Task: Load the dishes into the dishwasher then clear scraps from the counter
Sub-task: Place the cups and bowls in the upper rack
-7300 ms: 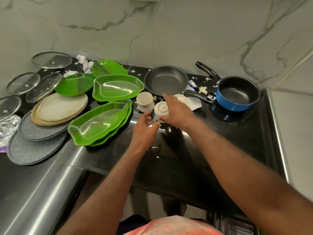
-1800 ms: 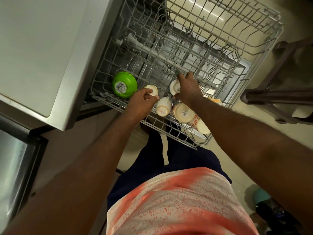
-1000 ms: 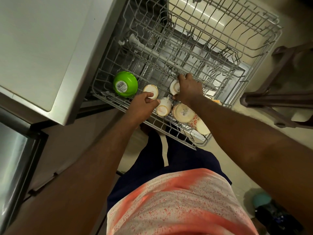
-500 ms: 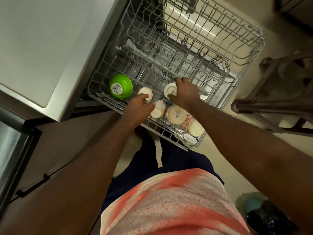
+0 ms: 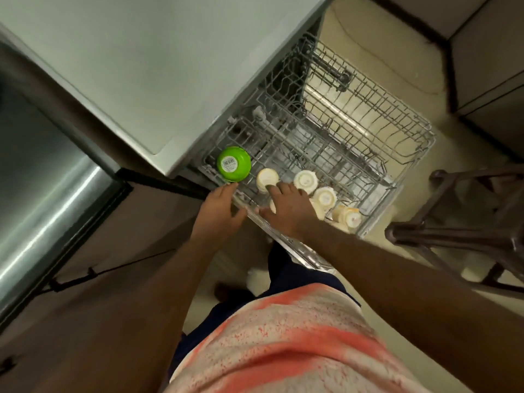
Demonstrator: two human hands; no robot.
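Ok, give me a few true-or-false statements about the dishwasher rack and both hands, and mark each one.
1. The green bowl sits upside down in the rack. True.
2. The left hand grips a cup. False: it is open and holds nothing.
3. The cream cups stand mouth up. False: they are bottom up.
4. The right hand is over the rack's front edge. True.
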